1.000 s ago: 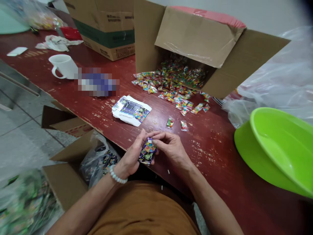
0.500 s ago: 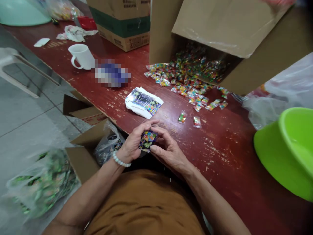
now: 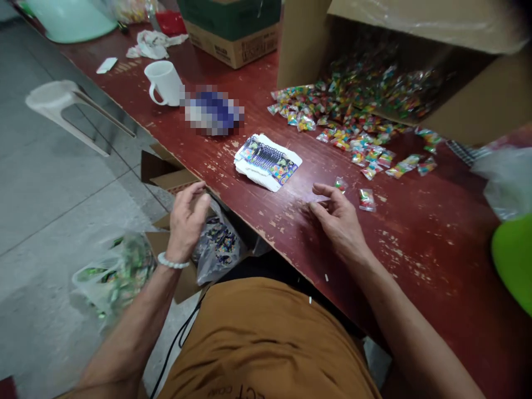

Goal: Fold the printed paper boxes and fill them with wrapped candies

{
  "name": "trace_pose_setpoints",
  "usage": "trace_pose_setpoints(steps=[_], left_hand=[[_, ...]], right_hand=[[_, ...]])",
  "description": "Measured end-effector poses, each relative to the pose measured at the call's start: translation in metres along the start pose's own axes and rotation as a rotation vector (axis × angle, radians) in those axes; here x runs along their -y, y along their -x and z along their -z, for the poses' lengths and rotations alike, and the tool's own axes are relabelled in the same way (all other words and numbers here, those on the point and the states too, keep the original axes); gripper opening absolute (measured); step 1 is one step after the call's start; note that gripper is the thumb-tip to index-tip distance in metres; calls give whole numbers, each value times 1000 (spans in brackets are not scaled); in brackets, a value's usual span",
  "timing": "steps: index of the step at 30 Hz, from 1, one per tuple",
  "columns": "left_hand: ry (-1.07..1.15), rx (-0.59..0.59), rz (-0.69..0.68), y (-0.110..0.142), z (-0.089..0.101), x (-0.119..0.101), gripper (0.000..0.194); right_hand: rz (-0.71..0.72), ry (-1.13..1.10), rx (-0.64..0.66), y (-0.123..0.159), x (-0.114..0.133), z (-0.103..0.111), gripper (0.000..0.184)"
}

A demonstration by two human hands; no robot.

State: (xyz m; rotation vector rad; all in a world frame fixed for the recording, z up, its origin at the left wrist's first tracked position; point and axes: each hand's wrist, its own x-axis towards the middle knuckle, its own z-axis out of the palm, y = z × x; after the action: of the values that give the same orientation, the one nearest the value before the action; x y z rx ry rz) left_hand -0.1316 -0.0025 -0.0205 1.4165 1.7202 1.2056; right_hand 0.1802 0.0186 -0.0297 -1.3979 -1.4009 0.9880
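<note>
My left hand (image 3: 188,223), with a pale bead bracelet (image 3: 173,261) at the wrist, hovers past the table edge with loosely curled fingers. Nothing shows in it. Below and beside it, a clear plastic bag (image 3: 208,271) of small dark printed packets (image 3: 222,239) lies in an open carton. Over the table, my right hand (image 3: 343,224) has thumb and forefinger apart and appears to hold nothing. Close to its fingertips are two wrapped candies, one partly hidden (image 3: 339,184) and one in plain sight (image 3: 367,199). Between and beyond both hands lies a fanned stack of printed pouches (image 3: 268,162).
A tipped carton (image 3: 469,105) spills many wrapped candies (image 3: 369,149) onto the red table (image 3: 419,310). A white mug (image 3: 165,83), a blurred blue item (image 3: 214,113) and a green-banded box (image 3: 235,41) stand farther back. A green tub (image 3: 513,260) is at right, a stool (image 3: 62,105) at left.
The dark printed packet that was between both hands is out of them. My hands have moved apart, left hand leftward off the table, right hand rightward toward the loose candies. The view has shifted.
</note>
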Motion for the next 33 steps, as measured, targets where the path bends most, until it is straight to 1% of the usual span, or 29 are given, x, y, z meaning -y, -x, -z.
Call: trace_pose_setpoints(steps=[1, 3, 4, 5, 7, 9, 11, 13, 15, 17, 19, 21, 23, 25, 27, 28, 29, 30, 31, 33], left_hand=[[-123, 1, -111, -5, -13, -8, 47], [-413, 27, -382, -18, -43, -24, 50], [-516, 61, -469, -25, -59, -31, 54], [-613, 85, -524, -33, -75, -35, 59], [-765, 131, -578, -48, -100, -37, 68], [-850, 172, -587, -60, -116, -31, 73], [-890, 192, -578, -66, -122, -22, 76], [-908, 185, -574, -67, -122, -16, 78], [-907, 171, -580, -66, -121, -14, 78], [-898, 165, -585, -64, -121, -13, 77], [-900, 152, -589, -64, -122, -13, 78], [-910, 135, -591, -65, -124, -12, 78], [-896, 128, -594, -66, -123, -13, 78], [-809, 125, -600, -63, -119, -19, 77], [-604, 112, -566, -55, -111, -32, 75], [-451, 130, -509, -49, -106, -41, 74], [-266, 177, -419, -42, -102, -51, 72], [-60, 276, -293, -34, -97, -60, 70], [154, 435, -140, -26, -94, -69, 66], [512, 820, 164, -9, -89, -81, 60]], right_hand=[[29, 73, -17, -13, 0, -4, 41], [91, 226, -38, -41, 1, -16, 43], [124, 300, -50, -56, 2, -22, 44], [146, 364, -68, -70, 4, -28, 46], [133, 482, -99, -93, 8, -38, 52], [64, 605, -74, -108, 11, -44, 58], [-10, 722, -8, -115, 15, -48, 56], [-51, 792, 25, -116, 17, -50, 49], [-68, 797, -2, -114, 17, -51, 46], [-73, 745, -67, -113, 14, -52, 46], [-84, 589, -151, -113, 10, -51, 44], [-108, 310, -218, -115, 6, -48, 38], [-127, 55, -233, -117, 5, -43, 30], [-126, -85, -198, -114, 6, -35, 30], [-114, -155, -156, -105, 11, -24, 35], [-106, -196, -124, -98, 15, -19, 37], [-96, -247, -79, -89, 19, -14, 38], [-85, -310, -22, -80, 23, -10, 38], [-75, -381, 45, -71, 27, -6, 37], [-67, -512, 173, -52, 37, -2, 35]])
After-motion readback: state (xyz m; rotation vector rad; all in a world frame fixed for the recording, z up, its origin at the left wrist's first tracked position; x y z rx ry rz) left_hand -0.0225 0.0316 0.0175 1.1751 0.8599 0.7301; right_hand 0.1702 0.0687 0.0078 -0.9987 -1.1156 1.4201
